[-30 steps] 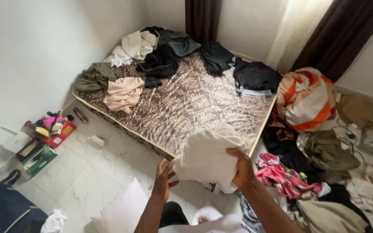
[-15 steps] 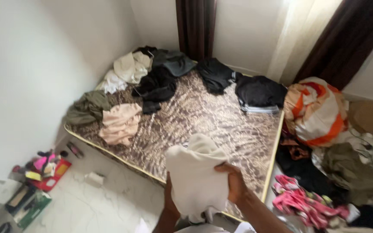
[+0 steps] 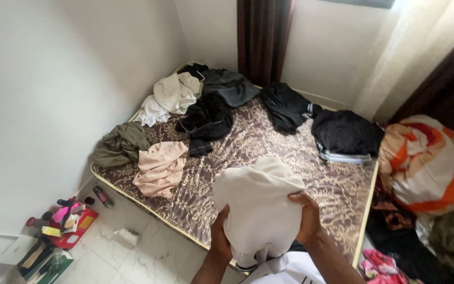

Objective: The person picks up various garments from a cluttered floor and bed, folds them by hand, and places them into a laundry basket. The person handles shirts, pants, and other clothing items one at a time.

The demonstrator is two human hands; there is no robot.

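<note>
Both hands (image 3: 261,223) raised, fingers (image 3: 301,199) curled

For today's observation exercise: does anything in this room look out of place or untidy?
Yes. Unfolded clothes lie scattered over the bare mattress; bottles and boxes clutter the floor. Both hands hold a cream garment.

Patterned mattress (image 3: 269,152), scattered, seemingly unfolded clothes (image 3: 206,118)

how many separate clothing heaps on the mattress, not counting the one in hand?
7, though overlapping ones may hide more: olive and pink at the left edge, white, grey and black near the far corner, black by the curtain, folded black stack at right.
</note>
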